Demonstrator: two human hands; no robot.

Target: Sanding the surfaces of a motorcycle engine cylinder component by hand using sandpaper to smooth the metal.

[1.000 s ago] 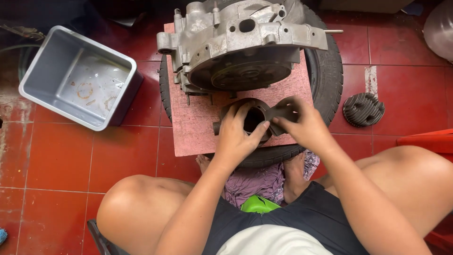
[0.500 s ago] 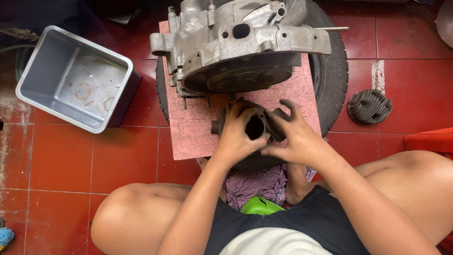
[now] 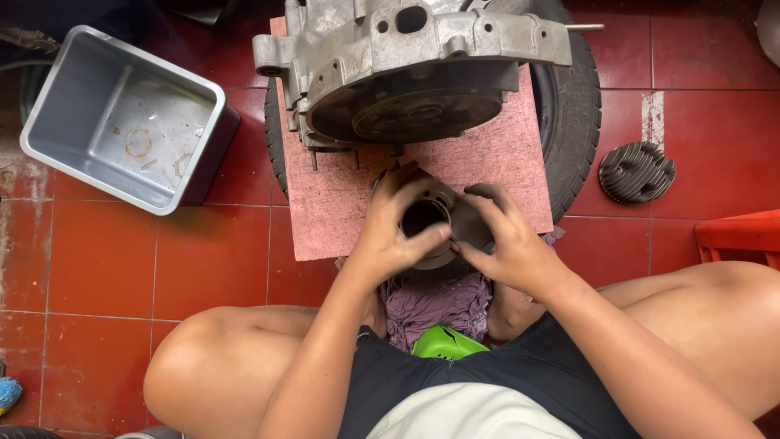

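Note:
Both hands hold a dark finned metal cylinder (image 3: 431, 218) with a round bore, just above the near edge of a pinkish board (image 3: 341, 211). My left hand (image 3: 398, 228) wraps its left side, thumb at the bore's rim. My right hand (image 3: 504, 240) grips its right side. Behind the cylinder, a large grey cast engine casing (image 3: 406, 65) rests on the board, which lies on a black tyre (image 3: 573, 106). Most of the cylinder's fins are hidden by my fingers.
A grey plastic tub (image 3: 122, 122) stands on the red tiled floor at the left. A dark finned round cylinder head (image 3: 636, 172) lies on the floor at the right, near an orange-red object (image 3: 739, 236). My bare knees flank the board; a purple rag (image 3: 439, 301) lies between them.
The cylinder has turned in my hands and my right hand has shifted round its right side. The camera has moved nearer and slightly left.

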